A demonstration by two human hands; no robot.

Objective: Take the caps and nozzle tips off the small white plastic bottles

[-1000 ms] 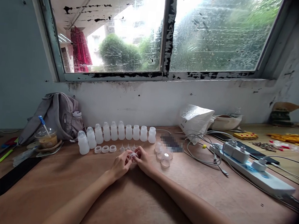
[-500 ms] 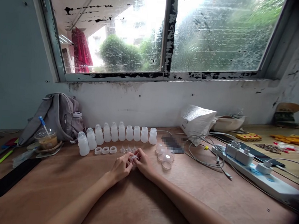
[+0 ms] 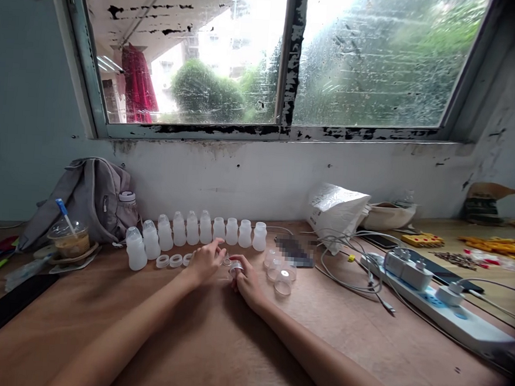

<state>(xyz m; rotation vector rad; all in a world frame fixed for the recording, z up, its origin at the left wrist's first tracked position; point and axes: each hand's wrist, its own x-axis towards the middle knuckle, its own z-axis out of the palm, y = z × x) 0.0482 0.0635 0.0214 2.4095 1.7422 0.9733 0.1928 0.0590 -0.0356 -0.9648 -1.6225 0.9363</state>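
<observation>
My right hand (image 3: 249, 282) is closed around a translucent bottle collar ring (image 3: 236, 266) just above the table. To its left my left hand (image 3: 205, 263) reaches forward with its fingers apart, beside a small clear teat (image 3: 227, 261); other teats are hidden behind it. Left of that hand lie pale collar rings (image 3: 163, 261), one partly covered by the hand. Behind stands a row of frosted baby bottles: those on the left, such as this capped bottle (image 3: 136, 249), have clear tops, while an uncapped bottle (image 3: 260, 236) ends the row at right. Clear domed caps (image 3: 283, 283) lie right of my right hand.
A grey backpack (image 3: 93, 199) and an iced drink cup (image 3: 70, 236) stand at left, near a black flat object (image 3: 6, 311). At right are a white bag (image 3: 338, 213), tangled cables (image 3: 344, 275) and a power strip (image 3: 444, 303) with chargers. A window is above.
My left hand has come away from the collar ring and moved left and forward toward the teats, its fingers opening. My right hand keeps the ring. The view has shifted slightly.
</observation>
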